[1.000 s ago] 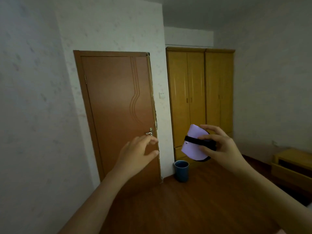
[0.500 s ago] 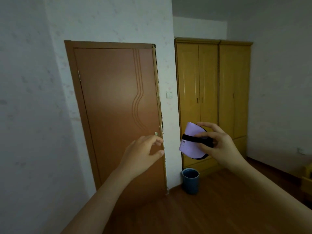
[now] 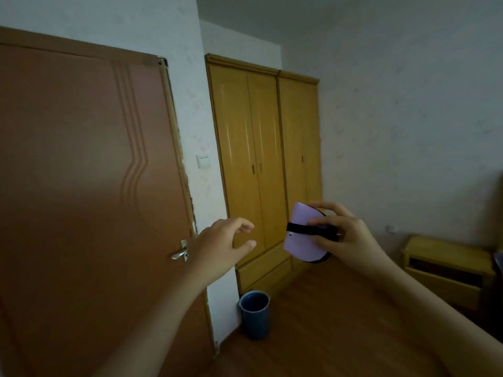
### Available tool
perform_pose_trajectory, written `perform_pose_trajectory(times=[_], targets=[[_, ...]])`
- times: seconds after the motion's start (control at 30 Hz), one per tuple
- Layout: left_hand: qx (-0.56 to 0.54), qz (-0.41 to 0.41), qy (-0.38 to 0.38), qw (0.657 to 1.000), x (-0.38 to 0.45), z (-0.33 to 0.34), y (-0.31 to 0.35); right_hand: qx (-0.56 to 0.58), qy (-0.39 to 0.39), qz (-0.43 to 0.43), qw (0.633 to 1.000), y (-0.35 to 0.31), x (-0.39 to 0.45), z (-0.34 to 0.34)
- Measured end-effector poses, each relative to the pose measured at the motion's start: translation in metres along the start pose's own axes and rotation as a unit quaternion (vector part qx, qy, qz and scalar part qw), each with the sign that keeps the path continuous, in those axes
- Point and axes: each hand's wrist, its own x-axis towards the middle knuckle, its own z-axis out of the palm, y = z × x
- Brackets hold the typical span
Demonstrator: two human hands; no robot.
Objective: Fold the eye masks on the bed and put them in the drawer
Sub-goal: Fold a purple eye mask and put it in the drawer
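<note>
While the folded lilac fabric eye mask is pinched by the right hand, the loose-fingered, empty left hand is best freed for the drawer

Brown wooden plank floor spans the lower part of the view. A round blue plastic bin stands on it, upright. A tall yellow wooden wardrobe stands just behind the bin; a low yellow wooden cabinet stands well to the bin's right.

closed door left, wardrobe ahead, bin between, bare floor right
</note>
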Motion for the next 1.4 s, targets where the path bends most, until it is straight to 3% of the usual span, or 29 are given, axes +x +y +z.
perform_pose_trajectory(times=[0.27, 0.6, 0.93, 1.4], targets=[[-0.062, 0.076, -0.065, 0.993, 0.114, 0.095, -0.021, -0.097, 0.040, 0.084, 0.991, 0.085, 0.022, -0.030], [-0.090, 0.139, -0.076, 0.983, 0.273, 0.233, 0.007, -0.179, 0.053, 0.102, 0.977, 0.229, 0.087, -0.100], [-0.127, 0.195, -0.086, 0.969, 0.422, 0.344, 0.046, -0.190, 0.081, 0.120, 0.971, 0.346, 0.145, -0.171], [-0.215, 0.299, -0.122, 0.922, 0.649, 0.527, 0.127, -0.274, 0.170, 0.182, 0.929, 0.524, 0.209, -0.290]])
